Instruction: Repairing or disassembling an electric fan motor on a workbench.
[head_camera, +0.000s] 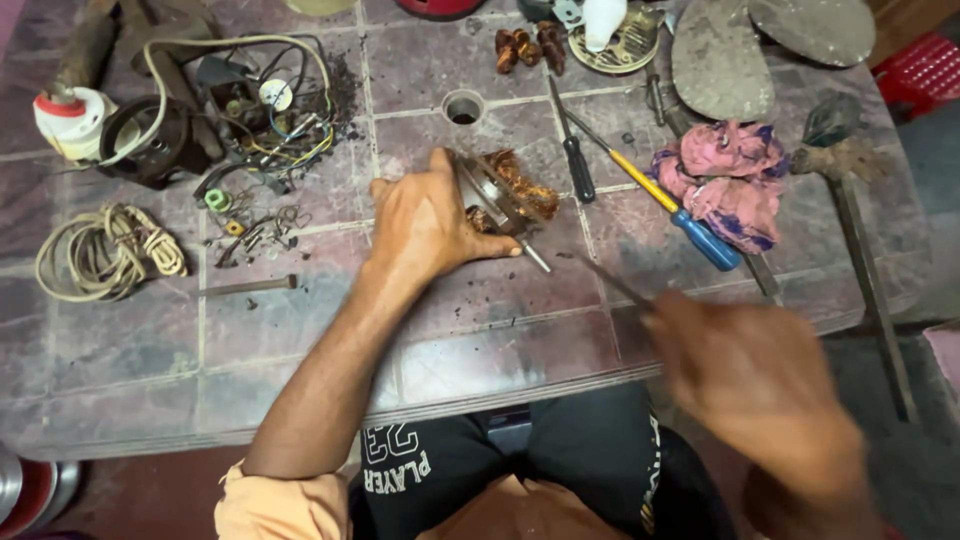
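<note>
My left hand (425, 222) grips a small motor stator with copper windings (510, 188) and holds it against the tiled table top (300, 340). A short metal shaft sticks out below it toward me. My right hand (755, 385) is blurred near the table's front edge and holds a thin metal tool (612, 284) whose tip points toward the stator.
A black-handled screwdriver (572, 150) and a yellow-and-blue screwdriver (665, 205) lie right of the stator, beside a pink rag (728, 180). A tangle of wires and parts (240, 120), a coiled cord (100, 255) and a loose bolt (250, 286) lie at the left. A round hole (462, 106) is behind.
</note>
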